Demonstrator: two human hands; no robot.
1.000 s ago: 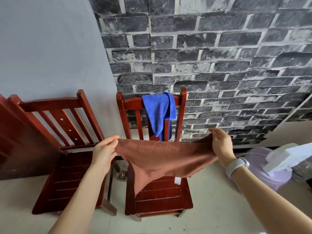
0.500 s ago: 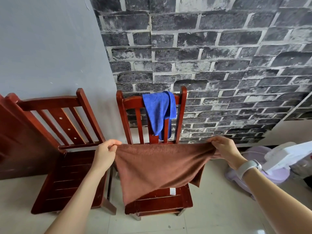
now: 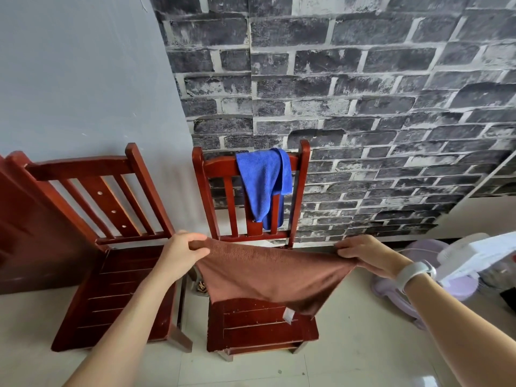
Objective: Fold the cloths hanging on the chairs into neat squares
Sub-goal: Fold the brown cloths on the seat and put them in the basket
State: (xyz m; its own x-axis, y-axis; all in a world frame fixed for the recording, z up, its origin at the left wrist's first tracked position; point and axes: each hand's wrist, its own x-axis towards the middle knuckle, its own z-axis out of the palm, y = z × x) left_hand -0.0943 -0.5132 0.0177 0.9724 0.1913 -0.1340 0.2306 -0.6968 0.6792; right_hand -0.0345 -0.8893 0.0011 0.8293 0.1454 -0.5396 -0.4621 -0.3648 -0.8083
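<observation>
Your left hand point(image 3: 183, 254) and right hand point(image 3: 365, 254) each pinch a top corner of the brown cloth point(image 3: 268, 272), now lowered nearer the chair seat point(image 3: 259, 325) for folding.

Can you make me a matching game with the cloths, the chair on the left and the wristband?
Things:
1. brown cloth
2. blue cloth
3. left chair
4. white wristband

States:
A. hangs over a chair's backrest
B. has no cloth on it
C. worn on the right arm
D. stretched between two hands

The left hand and right hand each pinch a top corner of one cloth.

Pairs: 1-D, 2-A, 3-B, 4-C
</observation>
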